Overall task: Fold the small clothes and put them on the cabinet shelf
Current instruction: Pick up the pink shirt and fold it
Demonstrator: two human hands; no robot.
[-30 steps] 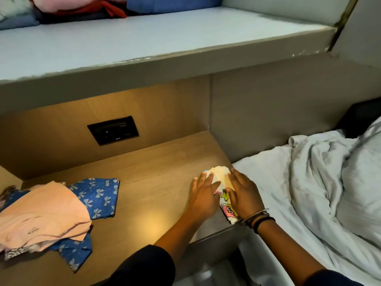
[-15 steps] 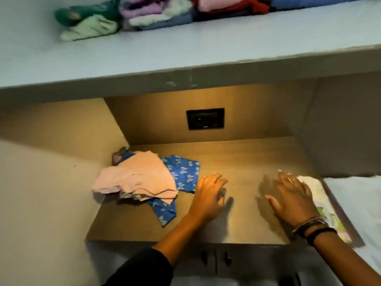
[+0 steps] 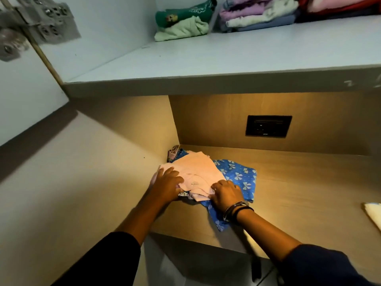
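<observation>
From the head camera, we judge that we are picking the next piece off the unfolded pile. Our left hand [image 3: 167, 183] lies on the pink garment [image 3: 196, 174] at its nine o'clock edge, fingers curled onto the cloth; whether it pinches we cannot tell. Our right hand [image 3: 225, 193] presses the five o'clock corner, its grip also unclear. The pink garment is rumpled, lying over a blue bow-print garment [image 3: 240, 177] on the wooden counter [image 3: 299, 193]. Next we must lift it free and fold it. Folded clothes [image 3: 183, 21] already sit on the cabinet shelf [image 3: 206, 62] at twelve o'clock.
</observation>
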